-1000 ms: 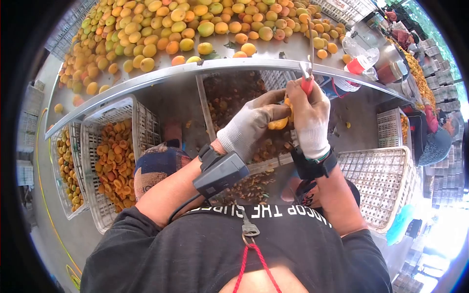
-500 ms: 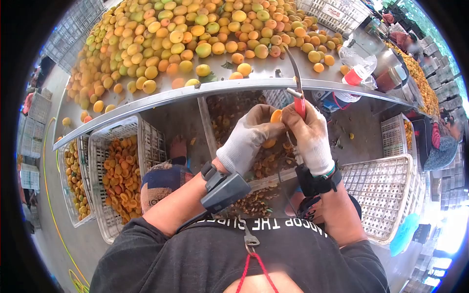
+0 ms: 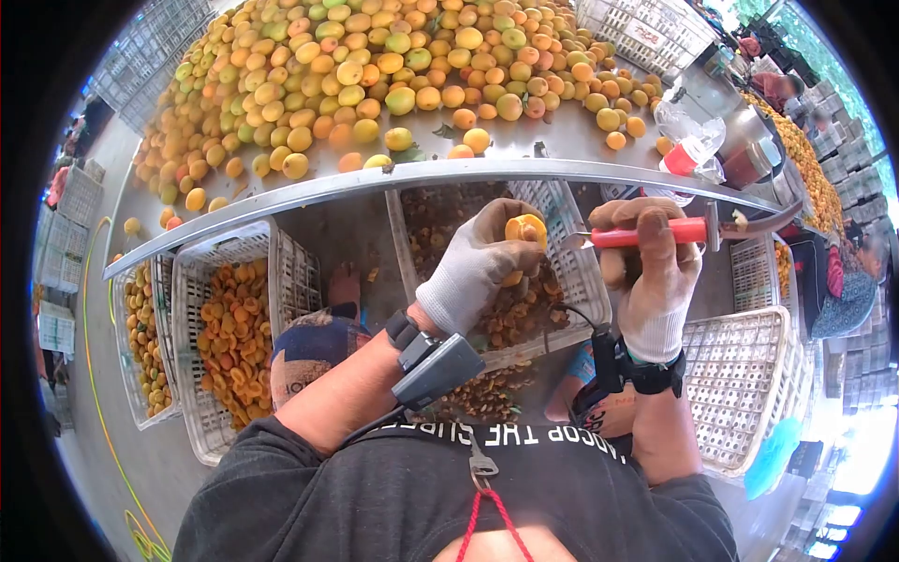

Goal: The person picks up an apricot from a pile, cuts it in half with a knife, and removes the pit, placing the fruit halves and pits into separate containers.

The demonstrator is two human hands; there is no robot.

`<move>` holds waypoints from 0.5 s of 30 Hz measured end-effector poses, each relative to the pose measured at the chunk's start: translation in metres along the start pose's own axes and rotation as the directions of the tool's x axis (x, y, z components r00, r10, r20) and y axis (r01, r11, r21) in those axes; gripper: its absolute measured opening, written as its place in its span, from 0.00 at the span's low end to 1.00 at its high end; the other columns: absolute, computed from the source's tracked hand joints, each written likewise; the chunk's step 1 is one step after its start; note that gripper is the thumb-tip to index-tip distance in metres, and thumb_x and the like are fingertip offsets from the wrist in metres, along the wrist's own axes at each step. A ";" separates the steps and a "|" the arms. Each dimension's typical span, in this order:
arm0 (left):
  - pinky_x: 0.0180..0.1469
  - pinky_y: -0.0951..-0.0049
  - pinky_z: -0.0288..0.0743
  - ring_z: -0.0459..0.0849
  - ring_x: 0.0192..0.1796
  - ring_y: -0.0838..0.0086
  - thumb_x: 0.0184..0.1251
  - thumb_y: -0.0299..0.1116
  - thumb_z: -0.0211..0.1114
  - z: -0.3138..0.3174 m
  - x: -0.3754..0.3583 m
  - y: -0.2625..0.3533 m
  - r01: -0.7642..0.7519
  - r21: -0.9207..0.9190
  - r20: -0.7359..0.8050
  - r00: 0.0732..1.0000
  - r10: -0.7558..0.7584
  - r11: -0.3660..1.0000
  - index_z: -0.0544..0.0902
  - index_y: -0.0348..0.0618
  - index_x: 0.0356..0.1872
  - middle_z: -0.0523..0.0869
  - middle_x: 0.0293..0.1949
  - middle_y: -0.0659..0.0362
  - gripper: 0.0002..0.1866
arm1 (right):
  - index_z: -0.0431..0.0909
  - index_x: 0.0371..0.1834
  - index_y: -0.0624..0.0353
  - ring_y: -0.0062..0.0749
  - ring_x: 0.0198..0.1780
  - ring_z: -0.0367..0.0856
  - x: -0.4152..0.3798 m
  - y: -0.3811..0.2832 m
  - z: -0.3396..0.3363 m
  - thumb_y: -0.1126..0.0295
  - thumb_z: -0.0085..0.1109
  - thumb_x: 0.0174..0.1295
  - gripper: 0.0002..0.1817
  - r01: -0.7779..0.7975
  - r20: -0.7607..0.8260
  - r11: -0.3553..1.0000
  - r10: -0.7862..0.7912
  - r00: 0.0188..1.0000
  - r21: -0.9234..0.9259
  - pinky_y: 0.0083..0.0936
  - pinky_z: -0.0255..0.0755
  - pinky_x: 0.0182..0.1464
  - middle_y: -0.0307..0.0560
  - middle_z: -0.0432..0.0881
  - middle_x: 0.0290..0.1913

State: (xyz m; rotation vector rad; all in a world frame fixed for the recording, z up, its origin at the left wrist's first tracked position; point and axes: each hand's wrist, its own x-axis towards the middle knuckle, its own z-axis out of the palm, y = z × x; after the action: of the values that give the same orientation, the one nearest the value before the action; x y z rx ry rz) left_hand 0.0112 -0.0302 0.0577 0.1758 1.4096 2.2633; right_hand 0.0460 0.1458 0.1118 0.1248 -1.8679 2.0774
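A halved apricot [image 3: 526,229] was located just on the near side of the metal table [image 3: 487,170], below the middle of its raised rim, with its cut face turned upward. The person's left hand [image 3: 476,264], in a soiled white glove, gripped this half between thumb and fingers; a second orange piece [image 3: 511,278] showed beneath the same hand, though whether it was also held could not be told. The right hand [image 3: 661,286], likewise gloved, was closed around the handle of a red-handled knife [image 3: 648,232], held nearly parallel to the table's rim. The knife's pointed metal tip [image 3: 576,241] faced the apricot half, just beside it but apart, while its curved blade [image 3: 773,221] extended toward the right end of the table. A grey device [image 3: 438,369] was strapped at the left wrist and a black one [image 3: 652,377] at the right. Below the table's middle, under the hands, stood a white crate [image 3: 582,281] containing brown fruit waste [image 3: 510,323]. Near the table's left end stood a perforated crate [image 3: 296,272] of apricot halves [image 3: 234,342] and, beside it, a narrower-looking crate [image 3: 161,417] of orange-yellow fruit [image 3: 145,337]. On the table lay a broad heap of whole apricots [image 3: 375,80], with a red-and-white container [image 3: 681,155] to its right. On the near side of the table's right end stood another white crate [image 3: 735,375], a blue plastic bag [image 3: 773,456] beside it.
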 end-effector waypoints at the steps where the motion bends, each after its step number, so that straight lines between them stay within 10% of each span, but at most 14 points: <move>1: 0.32 0.79 0.71 0.77 0.32 0.81 0.60 0.32 0.65 0.000 0.001 -0.001 -0.011 0.037 0.005 1.000 0.011 0.999 0.74 0.38 0.54 0.79 0.36 0.61 0.21 | 0.77 0.36 0.64 0.18 0.24 0.73 0.000 0.002 0.002 0.61 0.57 0.71 0.15 -0.030 0.018 0.999 0.029 0.999 0.028 0.17 0.67 0.25 0.48 0.84 0.33; 15: 0.44 0.79 0.73 0.76 0.41 0.83 0.62 0.29 0.65 0.000 0.005 -0.016 -0.186 0.248 0.016 0.982 0.188 0.951 0.77 0.37 0.54 0.80 0.43 0.63 0.19 | 0.75 0.27 0.62 0.21 0.21 0.73 -0.003 0.021 0.008 0.57 0.49 0.75 0.22 -0.126 0.050 0.992 0.124 0.991 0.025 0.18 0.67 0.26 0.53 0.86 0.35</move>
State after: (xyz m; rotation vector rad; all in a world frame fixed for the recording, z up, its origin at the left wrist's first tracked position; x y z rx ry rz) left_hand 0.0123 -0.0224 0.0426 0.3970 1.7457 2.2271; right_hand 0.0413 0.1353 0.0918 0.0667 -1.9199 2.2031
